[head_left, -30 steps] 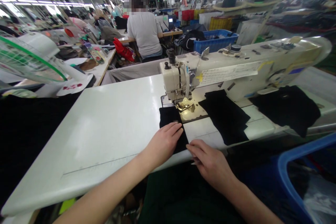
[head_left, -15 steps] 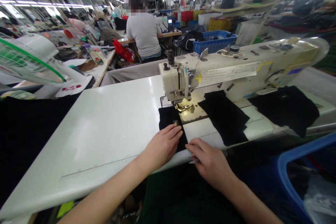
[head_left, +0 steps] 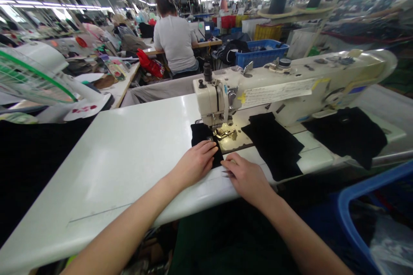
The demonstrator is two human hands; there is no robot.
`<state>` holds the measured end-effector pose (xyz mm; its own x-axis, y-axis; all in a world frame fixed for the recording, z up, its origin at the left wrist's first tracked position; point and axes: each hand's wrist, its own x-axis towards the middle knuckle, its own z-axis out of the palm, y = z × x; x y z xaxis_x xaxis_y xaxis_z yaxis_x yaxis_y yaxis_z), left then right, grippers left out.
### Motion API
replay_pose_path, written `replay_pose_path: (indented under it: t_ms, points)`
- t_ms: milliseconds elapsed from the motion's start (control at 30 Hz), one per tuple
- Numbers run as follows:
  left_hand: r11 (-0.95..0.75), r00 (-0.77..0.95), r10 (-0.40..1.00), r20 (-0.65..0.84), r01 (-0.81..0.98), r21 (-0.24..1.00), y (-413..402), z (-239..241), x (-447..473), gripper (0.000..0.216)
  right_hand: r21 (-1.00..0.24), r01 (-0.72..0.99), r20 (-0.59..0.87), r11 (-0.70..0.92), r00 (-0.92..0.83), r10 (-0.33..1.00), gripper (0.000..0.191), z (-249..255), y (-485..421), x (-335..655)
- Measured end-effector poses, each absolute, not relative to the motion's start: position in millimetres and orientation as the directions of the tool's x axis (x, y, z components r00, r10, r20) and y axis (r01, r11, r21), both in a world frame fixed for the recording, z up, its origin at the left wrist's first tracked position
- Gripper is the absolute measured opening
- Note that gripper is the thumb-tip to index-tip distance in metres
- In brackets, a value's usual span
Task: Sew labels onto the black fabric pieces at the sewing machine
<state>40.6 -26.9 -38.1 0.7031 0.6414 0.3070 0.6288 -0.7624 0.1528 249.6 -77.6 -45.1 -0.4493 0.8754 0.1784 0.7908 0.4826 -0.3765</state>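
A small black fabric piece [head_left: 200, 134] lies on the white table with its far end at the needle area of the sewing machine [head_left: 209, 105], beside the metal presser foot [head_left: 225, 133]. My left hand [head_left: 195, 164] rests on this piece, fingers stretched out and pressing it down; a small shiny tab [head_left: 210, 139] shows by the fingertips. At the near right edge of the fabric, my right hand [head_left: 250, 178] pinches with thumb and forefinger. A pointed metal tool [head_left: 227, 174], its kind unclear, sticks out from under the right palm.
More black fabric pieces [head_left: 274, 144] lie right of the needle, with another black pile [head_left: 348, 135] farther right. A blue plastic basket [head_left: 346, 215] stands at the lower right. On the left is a fan [head_left: 35, 73]. A person [head_left: 176, 41] sits ahead with their back turned.
Both hands have slid the black fabric piece forward, away from me and slightly left, further under the machine head. More of the pointed tool now shows below the right hand.
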Motion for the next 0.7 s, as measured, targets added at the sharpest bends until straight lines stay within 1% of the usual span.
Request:
replay_pose_path:
  t_ms: [167, 300, 433, 700]
  points:
    - [-0.769, 0.701, 0.629, 0.336, 0.625, 0.134, -15.7, -37.8, 36.2, 0.031, -0.358, 0.810, 0.157, 0.464, -0.437, 0.885, 0.031, -43.0, -61.6, 244.6]
    - [-0.797, 0.732, 0.602, 0.317, 0.576, 0.184, -17.4, -34.1, 35.5, 0.027, -0.353, 0.816, 0.153, 0.459, -0.433, 0.888, 0.030, -40.8, -49.6, 240.7]
    - [-0.794, 0.732, 0.607, 0.309, 0.567, 0.217, -15.1, -33.4, 34.3, 0.030, -0.344, 0.817, 0.168, 0.464, -0.432, 0.886, 0.028, -38.0, -38.3, 236.7]
    - [-0.788, 0.724, 0.612, 0.318, 0.590, 0.175, 11.6, -36.7, 28.6, 0.031, -0.323, 0.843, 0.145, 0.429, -0.404, 0.903, 0.026, -32.9, -19.5, 230.5]
